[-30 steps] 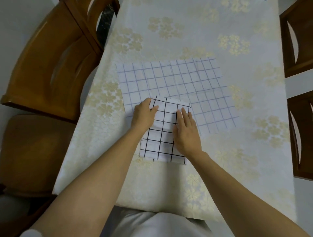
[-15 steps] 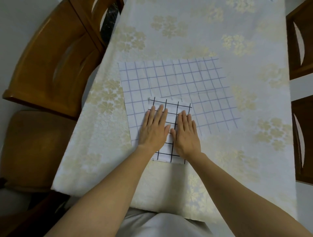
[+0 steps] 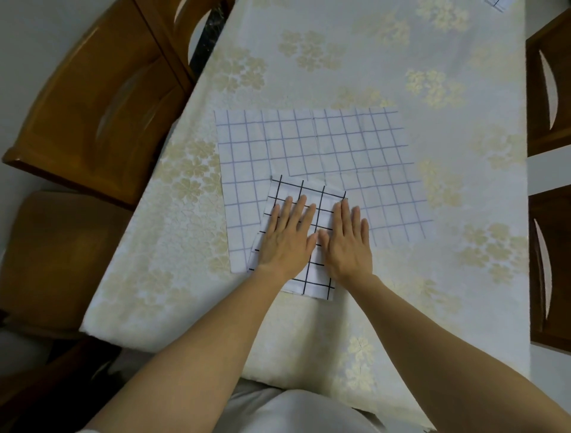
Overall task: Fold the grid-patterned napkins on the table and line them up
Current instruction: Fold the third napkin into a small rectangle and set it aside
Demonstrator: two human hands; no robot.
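Observation:
A folded white napkin with a bold black grid (image 3: 312, 191) lies near the table's front edge, overlapping the near part of a larger unfolded napkin with a thin blue-grey grid (image 3: 309, 145). My left hand (image 3: 285, 238) lies flat, palm down, on the left half of the folded napkin, fingers slightly spread. My right hand (image 3: 347, 242) presses flat on its right half, thumb touching the left hand. Both hands hide the napkin's middle. A corner of another grid napkin (image 3: 496, 3) shows at the far top right edge.
The table wears a cream cloth with pale gold flowers (image 3: 340, 55). A wooden chair (image 3: 92, 102) stands at the left and dark wooden chairs (image 3: 550, 92) at the right. The table's near edge is just below my forearms.
My left hand slid from the napkin's top left corner to its middle and flattened beside my right hand. The folded napkin now lies flatter under both palms.

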